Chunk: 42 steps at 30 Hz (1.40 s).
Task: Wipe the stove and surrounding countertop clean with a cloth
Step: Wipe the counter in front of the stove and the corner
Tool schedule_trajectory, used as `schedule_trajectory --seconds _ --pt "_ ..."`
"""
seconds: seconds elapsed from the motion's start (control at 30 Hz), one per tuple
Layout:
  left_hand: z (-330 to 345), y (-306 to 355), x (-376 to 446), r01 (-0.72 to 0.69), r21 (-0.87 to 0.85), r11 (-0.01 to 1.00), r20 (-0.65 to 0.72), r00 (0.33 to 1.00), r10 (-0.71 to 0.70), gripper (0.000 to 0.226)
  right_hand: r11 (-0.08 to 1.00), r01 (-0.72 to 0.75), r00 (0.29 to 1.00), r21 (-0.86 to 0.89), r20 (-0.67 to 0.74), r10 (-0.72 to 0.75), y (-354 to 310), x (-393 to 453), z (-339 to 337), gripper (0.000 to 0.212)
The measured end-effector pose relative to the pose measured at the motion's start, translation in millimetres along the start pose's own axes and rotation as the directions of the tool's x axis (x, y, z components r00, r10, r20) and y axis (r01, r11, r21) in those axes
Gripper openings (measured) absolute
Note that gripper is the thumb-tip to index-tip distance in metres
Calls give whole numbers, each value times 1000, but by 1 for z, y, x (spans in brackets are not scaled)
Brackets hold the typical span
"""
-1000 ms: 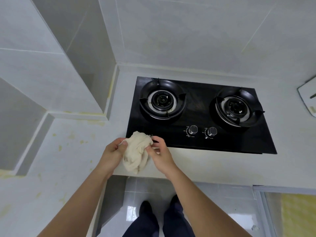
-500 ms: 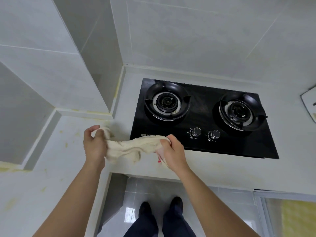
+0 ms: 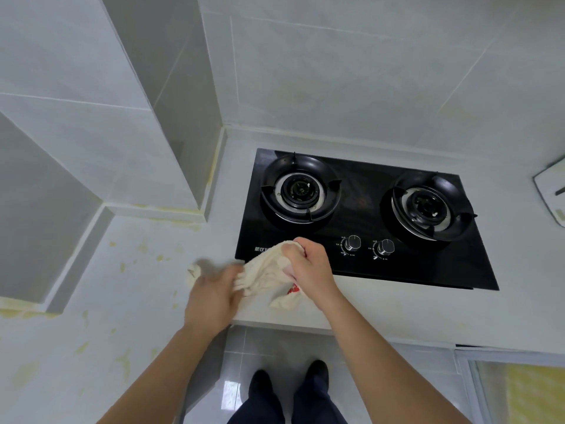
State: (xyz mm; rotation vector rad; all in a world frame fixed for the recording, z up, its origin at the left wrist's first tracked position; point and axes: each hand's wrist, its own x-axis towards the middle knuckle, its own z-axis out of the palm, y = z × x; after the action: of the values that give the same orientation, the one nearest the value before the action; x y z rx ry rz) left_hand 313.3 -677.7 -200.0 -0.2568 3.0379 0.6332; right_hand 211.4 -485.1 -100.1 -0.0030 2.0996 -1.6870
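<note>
A cream cloth with a red mark hangs bunched between both hands, above the countertop's front edge and the front left corner of the stove. My right hand grips its right end over the stove's front edge. My left hand, blurred by motion, holds the cloth's left part; a cloth tip shows beyond it. The black glass stove has two burners and two knobs. The white countertop surrounds it, with yellowish stains on its left stretch.
A tiled wall column stands at the stove's left, with a recess further left. A white object lies at the right edge. Below the counter's front edge are the floor and my feet.
The cloth was bunched between both hands, then pulled out wide. Now my left hand has swung back toward the right hand, and the cloth is gathered shorter between them.
</note>
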Motion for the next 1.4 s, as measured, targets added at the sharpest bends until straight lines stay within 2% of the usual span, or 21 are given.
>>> schedule_trajectory --seconds 0.07,0.1,0.17,0.23,0.33,0.37,0.47,0.53,0.6,0.67,0.7,0.8,0.87,0.97,1.07,1.13,1.17,1.2,1.27,1.37,1.4 --pt "-18 10 15 216 -230 949 -163 953 -256 28 1000 2 998 20 60 -3 -6 -5 -9 40" --pt "-28 14 22 266 -377 887 -210 909 -361 23 999 -38 992 20 118 35 -6 -8 -16 43" --pt "-58 29 31 192 -650 735 -295 828 -477 26 979 -169 958 -117 215 192 -2 -8 -26 47" --pt "-90 49 35 42 -780 624 -353 795 -494 33 936 -167 926 -308 277 257 6 -9 -28 45" --pt "-127 81 29 -37 -812 583 -342 839 -423 13 905 -18 950 -425 275 149 17 -12 -17 18" --pt "-134 88 25 -20 -800 600 -319 861 -396 11 899 58 971 -434 235 51 16 -15 -12 24" --pt "-141 102 22 173 -639 750 -145 930 -338 20 908 204 978 -365 124 -169 8 -13 3 83" --pt "-141 106 27 278 -652 706 61 946 -317 31 921 234 971 -311 125 -204 -1 -9 11 89" --pt "-141 105 30 302 -735 607 174 949 -261 40 941 205 978 -269 93 -187 -6 -4 10 76" --pt "-143 100 29 281 -814 509 167 952 -258 36 940 183 983 -290 32 -182 -12 -1 1 59" --pt "-144 96 27 262 -869 420 154 949 -274 32 921 191 980 -339 19 -196 -16 0 -4 54" --pt "-147 80 23 251 -968 12 233 914 -333 46 840 235 966 -489 18 -260 -26 -3 -8 46" --pt "-146 69 21 251 -945 -209 312 882 -352 53 849 240 966 -470 34 -254 -34 -8 -1 39" --pt "-144 55 15 249 -910 -332 375 838 -397 44 934 216 976 -285 26 -217 -36 -11 24 31" --pt "-139 45 9 200 -937 -286 319 821 -473 42 992 93 992 -80 89 -85 -21 -4 55 23" --pt "-133 42 3 166 -973 -163 229 814 -534 40 999 18 980 -33 197 -11 -6 4 71 21" --pt "-129 39 0 180 -983 -19 161 818 -552 39 1000 -5 969 -25 248 11 5 6 76 25" --pt "-122 36 -3 217 -956 196 79 837 -541 36 999 -18 957 -31 290 26 16 8 79 31" --pt "-105 31 -7 257 -765 591 -1 916 -401 35 996 -42 943 -82 327 67 39 13 78 41" --pt "-59 26 -10 244 -438 865 130 970 -208 64 957 -136 957 -255 214 193 74 18 65 48" --pt "-37 21 -11 178 -247 953 157 977 -142 72 935 -169 954 -312 188 235 83 17 59 54"
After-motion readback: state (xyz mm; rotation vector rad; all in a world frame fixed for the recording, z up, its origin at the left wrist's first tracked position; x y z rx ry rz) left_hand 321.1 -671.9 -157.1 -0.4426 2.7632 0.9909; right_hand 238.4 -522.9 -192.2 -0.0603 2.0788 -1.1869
